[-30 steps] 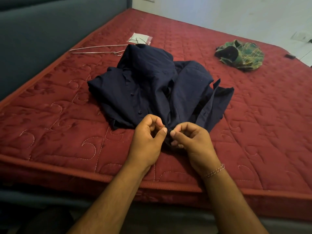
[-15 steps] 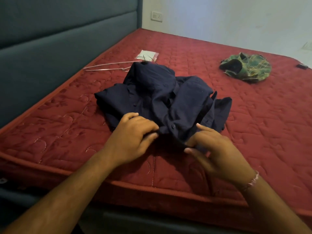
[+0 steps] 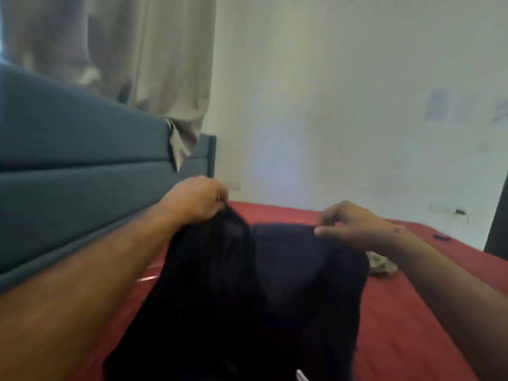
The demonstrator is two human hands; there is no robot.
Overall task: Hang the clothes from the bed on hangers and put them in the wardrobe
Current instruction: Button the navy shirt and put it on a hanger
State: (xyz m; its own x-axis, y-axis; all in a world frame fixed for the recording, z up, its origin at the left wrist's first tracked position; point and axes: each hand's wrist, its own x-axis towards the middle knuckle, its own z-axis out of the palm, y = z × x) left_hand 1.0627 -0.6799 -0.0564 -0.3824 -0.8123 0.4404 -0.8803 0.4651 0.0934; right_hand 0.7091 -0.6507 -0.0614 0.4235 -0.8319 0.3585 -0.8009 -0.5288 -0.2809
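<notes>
Above the quilted red mattress (image 3: 412,312), beside the grey-blue padded headboard (image 3: 68,171) and pale wall (image 3: 330,105), the left hand (image 3: 196,198) and right hand (image 3: 354,225) pinch the dark navy shirt (image 3: 261,298).

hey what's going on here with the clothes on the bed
A person is lifting a dark navy button-up shirt off the red quilted mattress. The left hand pinches the shirt's top edge, and the right hand holds the edge further along, so the fabric hangs down toward the camera. A crumpled green plaid garment lies on the mattress behind the shirt. The picture is blurred; no hanger is clearly visible, so the shirt is not yet hung.
</notes>
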